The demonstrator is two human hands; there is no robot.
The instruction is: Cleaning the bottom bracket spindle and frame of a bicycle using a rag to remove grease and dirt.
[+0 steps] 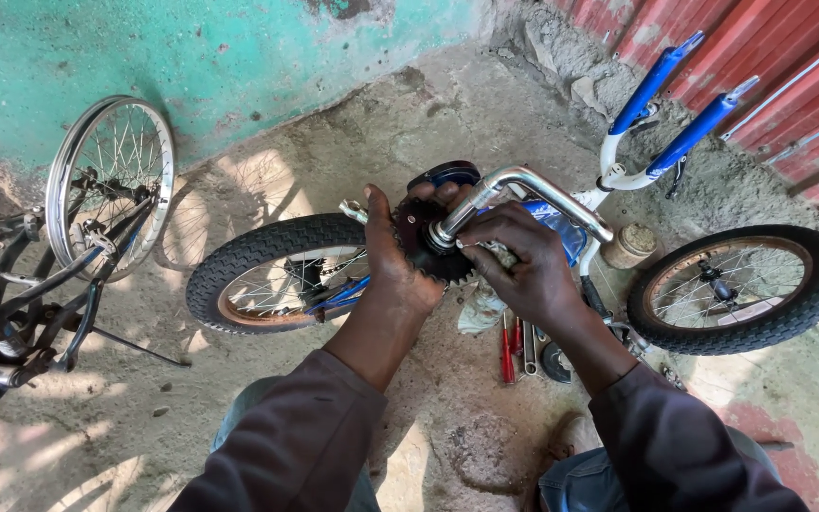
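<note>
We have the small blue bicycle (561,223) lying on the concrete floor (447,123), and work at its crank is midway, by our judgement. Our left hand (392,270) is closed around the rim of the black chainring (421,242). Our right hand (523,261), just beside it, pinches its fingers on the hub where the chrome crank arm (533,190) meets the ring. Below the right grip lie red-handled screwdrivers (507,349) and a wrench (529,349), so fitting looks unfinished.

A black toothed chainring (419,242) stands on edge between the hands, against the left palm. A silver crank arm (533,190) runs through its centre, angling up past the right fingers.
</note>
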